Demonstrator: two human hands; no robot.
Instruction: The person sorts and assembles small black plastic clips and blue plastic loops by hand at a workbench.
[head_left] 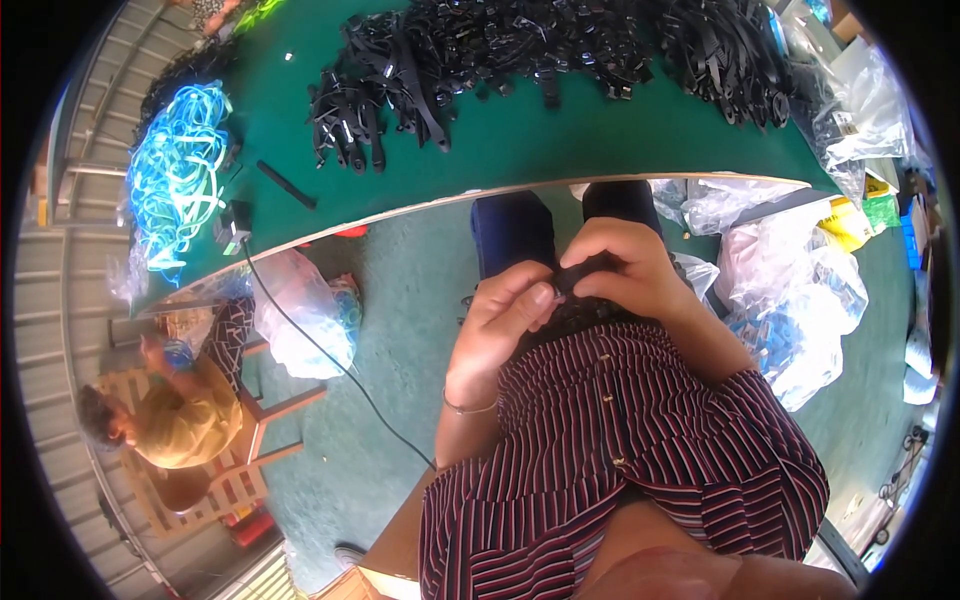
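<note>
Both hands, left [505, 305] and right [622, 268], closed on small black strap piece [583, 272] at lap level, below counter [560, 140] edge. Risk: piece slipping from fingertip pinch, dropping to floor [400, 300] between knees.

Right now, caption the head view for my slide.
Both hands, left hand and right hand, pinch a black strap below the green table.

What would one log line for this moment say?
left hand: gripping black strap piece | right hand: gripping same piece | green table: heap of black straps
</note>
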